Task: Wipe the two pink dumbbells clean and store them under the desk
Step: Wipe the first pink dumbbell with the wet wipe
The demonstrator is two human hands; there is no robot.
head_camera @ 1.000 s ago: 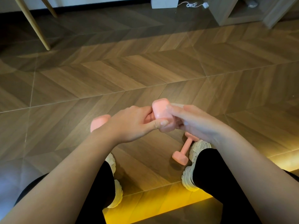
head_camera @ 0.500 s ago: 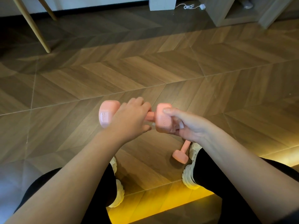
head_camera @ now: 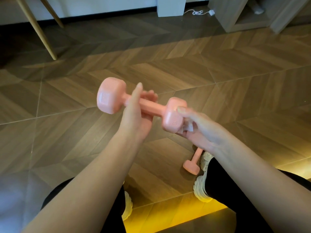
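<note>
A pink dumbbell (head_camera: 110,96) is held level above the wooden floor, between my two hands. My left hand (head_camera: 134,118) holds its handle from below, fingers curled behind the bar and thumb pointing up in front. My right hand (head_camera: 202,130) grips the right head, thumb on top, and holds a crumpled white wipe (head_camera: 188,128) against its underside. The second pink dumbbell (head_camera: 191,166) lies on the floor beside my right shoe, its far end hidden under my right wrist.
My shoes (head_camera: 202,190) and black-clad legs fill the bottom of the view. Slanted wooden furniture legs (head_camera: 38,31) stand at the far left. A white block (head_camera: 171,5), a white cable (head_camera: 200,12) and an open wooden cabinet (head_camera: 235,15) line the far wall.
The dumbbell has been turned and raised, so its left head and handle now show. My left hand has loosened from an overhand grip to holding the handle from below. My right hand stays on the right head.
</note>
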